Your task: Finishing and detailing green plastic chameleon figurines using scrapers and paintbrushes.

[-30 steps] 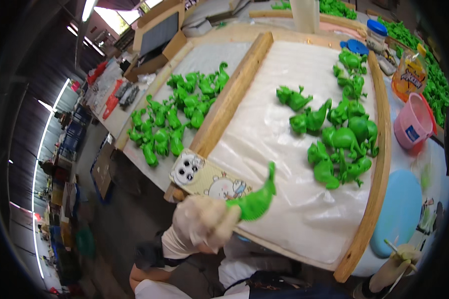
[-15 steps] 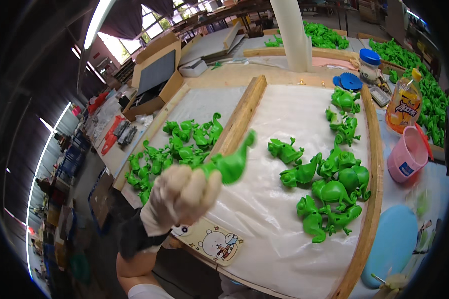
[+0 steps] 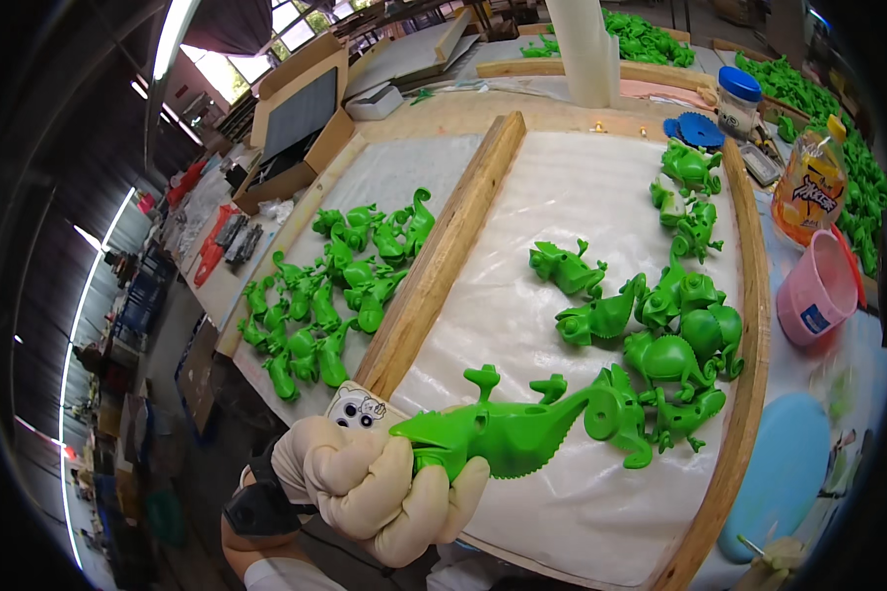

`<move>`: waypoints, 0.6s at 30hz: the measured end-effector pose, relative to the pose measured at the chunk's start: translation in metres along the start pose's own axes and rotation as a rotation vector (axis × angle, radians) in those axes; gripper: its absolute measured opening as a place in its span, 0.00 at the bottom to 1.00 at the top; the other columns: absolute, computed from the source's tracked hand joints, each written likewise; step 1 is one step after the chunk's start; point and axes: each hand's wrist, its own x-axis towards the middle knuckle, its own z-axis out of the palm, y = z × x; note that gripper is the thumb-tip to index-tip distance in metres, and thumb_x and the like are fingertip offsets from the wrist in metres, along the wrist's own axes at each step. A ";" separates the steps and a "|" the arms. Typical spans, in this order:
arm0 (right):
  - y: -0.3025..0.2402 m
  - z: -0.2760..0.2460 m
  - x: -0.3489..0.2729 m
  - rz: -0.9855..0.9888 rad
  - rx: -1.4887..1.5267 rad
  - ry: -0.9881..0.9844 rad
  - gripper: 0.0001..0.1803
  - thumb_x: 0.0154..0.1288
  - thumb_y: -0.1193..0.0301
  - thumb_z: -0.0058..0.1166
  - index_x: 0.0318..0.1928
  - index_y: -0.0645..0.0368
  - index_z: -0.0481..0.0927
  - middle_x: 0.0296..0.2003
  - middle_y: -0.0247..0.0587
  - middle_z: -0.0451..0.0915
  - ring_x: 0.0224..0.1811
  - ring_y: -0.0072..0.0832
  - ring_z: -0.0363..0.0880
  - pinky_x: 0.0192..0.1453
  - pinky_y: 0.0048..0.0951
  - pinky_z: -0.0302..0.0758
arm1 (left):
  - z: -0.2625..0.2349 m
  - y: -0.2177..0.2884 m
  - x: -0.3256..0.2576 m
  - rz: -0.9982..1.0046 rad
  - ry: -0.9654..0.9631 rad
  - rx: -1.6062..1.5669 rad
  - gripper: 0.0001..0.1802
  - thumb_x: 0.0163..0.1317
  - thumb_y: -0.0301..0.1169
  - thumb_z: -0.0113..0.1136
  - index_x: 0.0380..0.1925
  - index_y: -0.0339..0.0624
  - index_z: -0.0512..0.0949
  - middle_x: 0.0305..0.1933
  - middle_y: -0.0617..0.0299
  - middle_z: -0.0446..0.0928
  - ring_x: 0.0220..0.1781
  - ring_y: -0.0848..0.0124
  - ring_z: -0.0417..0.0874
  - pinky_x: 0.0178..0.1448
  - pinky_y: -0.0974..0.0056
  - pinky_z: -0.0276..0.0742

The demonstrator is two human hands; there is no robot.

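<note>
My left hand point(image 3: 384, 483), in a cream glove, is closed round the head end of a green plastic chameleon figure point(image 3: 508, 438). The figure lies sideways with its legs upward, above the near part of the white-covered board. Behind the hand, a phone in a cartoon case point(image 3: 357, 406) is partly hidden. At the lower right rim my right hand point(image 3: 779, 563), gloved too, pinches a thin stick-like tool with a pale tip point(image 3: 752, 545); most of that hand is cut off. Several green chameleons point(image 3: 665, 360) sit on the board's right side.
A wooden strip point(image 3: 453, 246) divides the board; more chameleons point(image 3: 335, 266) crowd its left section. Beyond the right strip point(image 3: 754, 295) stand a pink cup point(image 3: 816, 295), an orange bottle point(image 3: 810, 187), a blue-lidded jar point(image 3: 739, 103) and a light-blue oval point(image 3: 777, 473).
My left hand has come down and nearer with the chameleon, which has turned to show its side and legs. More of the left-hand group shows. My right hand stays low at the right.
</note>
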 end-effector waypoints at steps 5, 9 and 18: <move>-0.002 -0.002 -0.001 -0.007 0.005 -0.003 0.15 0.59 0.61 0.45 0.27 0.62 0.65 0.20 0.40 0.64 0.21 0.29 0.62 0.24 0.26 0.63 | -0.009 0.001 0.002 -0.012 -0.030 -0.030 0.15 0.38 0.31 0.65 0.29 0.57 0.73 0.32 0.72 0.58 0.33 0.79 0.63 0.33 0.75 0.59; -0.005 -0.004 -0.002 -0.013 0.007 -0.007 0.15 0.59 0.61 0.45 0.27 0.62 0.65 0.20 0.40 0.64 0.21 0.29 0.62 0.24 0.26 0.63 | -0.010 0.001 0.004 -0.015 -0.016 -0.037 0.15 0.38 0.30 0.65 0.29 0.57 0.73 0.32 0.72 0.58 0.33 0.79 0.63 0.34 0.76 0.60; -0.006 -0.006 -0.002 -0.020 0.018 -0.013 0.16 0.59 0.61 0.45 0.27 0.61 0.65 0.20 0.40 0.64 0.21 0.29 0.62 0.24 0.26 0.63 | -0.015 -0.003 0.004 0.053 -0.045 -0.059 0.15 0.38 0.29 0.65 0.30 0.57 0.74 0.32 0.72 0.59 0.32 0.79 0.64 0.34 0.75 0.62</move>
